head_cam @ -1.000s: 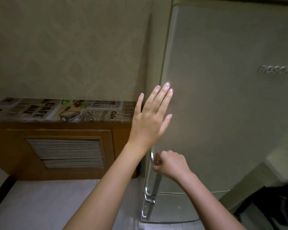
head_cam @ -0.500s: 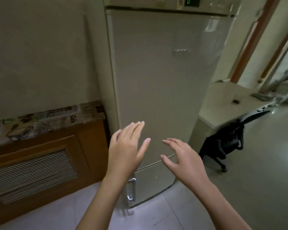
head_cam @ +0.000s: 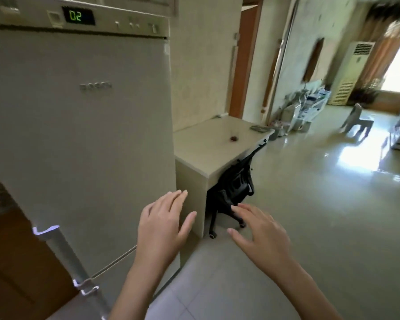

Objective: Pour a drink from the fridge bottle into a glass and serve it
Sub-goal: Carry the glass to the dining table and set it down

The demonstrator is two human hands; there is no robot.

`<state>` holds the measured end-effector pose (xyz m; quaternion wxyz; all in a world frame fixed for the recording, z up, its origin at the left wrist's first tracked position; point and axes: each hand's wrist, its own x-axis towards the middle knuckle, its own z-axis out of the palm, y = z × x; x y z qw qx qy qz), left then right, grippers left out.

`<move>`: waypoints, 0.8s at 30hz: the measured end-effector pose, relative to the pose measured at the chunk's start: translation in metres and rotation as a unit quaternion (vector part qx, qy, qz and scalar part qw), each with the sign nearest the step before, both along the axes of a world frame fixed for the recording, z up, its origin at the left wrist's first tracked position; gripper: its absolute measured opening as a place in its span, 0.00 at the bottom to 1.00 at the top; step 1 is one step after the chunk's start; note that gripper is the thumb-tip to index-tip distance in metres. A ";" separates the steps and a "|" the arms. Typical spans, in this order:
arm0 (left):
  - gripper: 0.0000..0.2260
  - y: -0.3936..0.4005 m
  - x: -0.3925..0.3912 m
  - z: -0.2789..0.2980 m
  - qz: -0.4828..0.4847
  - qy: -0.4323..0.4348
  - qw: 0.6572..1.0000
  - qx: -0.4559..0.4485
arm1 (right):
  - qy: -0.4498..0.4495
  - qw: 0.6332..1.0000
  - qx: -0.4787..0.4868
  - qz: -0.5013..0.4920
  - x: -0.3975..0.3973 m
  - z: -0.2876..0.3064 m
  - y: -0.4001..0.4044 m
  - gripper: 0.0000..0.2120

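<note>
fridge [head_cam: 79, 135], smooth cream slab with a green display [head_cam: 78, 16] reading 02 and a silvery bar handle [head_cam: 65, 255] at 8 o'clock, stands shut at 10 o'clock; bottle and glass not seen. my left hand [head_cam: 162, 229] and right hand [head_cam: 261, 236] float palm-down at 6 o'clock, fingers loosely spread, empty, touching nothing. since half a second ago the view has swung right: fridge now fills the left, and the matte beige desk [head_cam: 217, 146] with black chair [head_cam: 233, 192] under it sits centre.
</note>
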<state>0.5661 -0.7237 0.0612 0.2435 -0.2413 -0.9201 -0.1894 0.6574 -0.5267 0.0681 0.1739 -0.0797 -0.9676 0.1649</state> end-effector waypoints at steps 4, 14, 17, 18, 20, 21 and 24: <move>0.25 0.088 0.010 -0.005 -0.043 -0.033 0.998 -0.017 | -0.011 0.999 0.012 -0.039 0.025 0.000 0.074 0.24; 0.28 0.228 -0.005 -0.018 -0.094 -0.057 0.991 -0.071 | 0.002 0.993 -0.002 -0.121 0.042 -0.008 0.204 0.21; 0.28 0.267 -0.021 -0.023 -0.113 -0.060 0.988 -0.083 | -0.004 0.990 -0.020 -0.140 0.031 -0.015 0.239 0.21; 0.27 0.276 -0.027 -0.024 -0.117 -0.060 0.988 -0.082 | -0.005 0.989 -0.021 -0.144 0.026 -0.016 0.248 0.20; 0.27 0.308 -0.045 -0.031 -0.128 -0.063 0.986 -0.084 | -0.005 0.987 -0.030 -0.157 0.013 -0.021 0.277 0.20; 0.27 0.323 -0.055 -0.034 -0.134 -0.067 0.985 -0.084 | -0.006 0.986 -0.031 -0.161 0.006 -0.023 0.291 0.20; 0.27 0.370 -0.088 -0.044 -0.156 -0.081 0.982 -0.075 | -0.021 0.984 -0.024 -0.176 -0.018 -0.025 0.335 0.20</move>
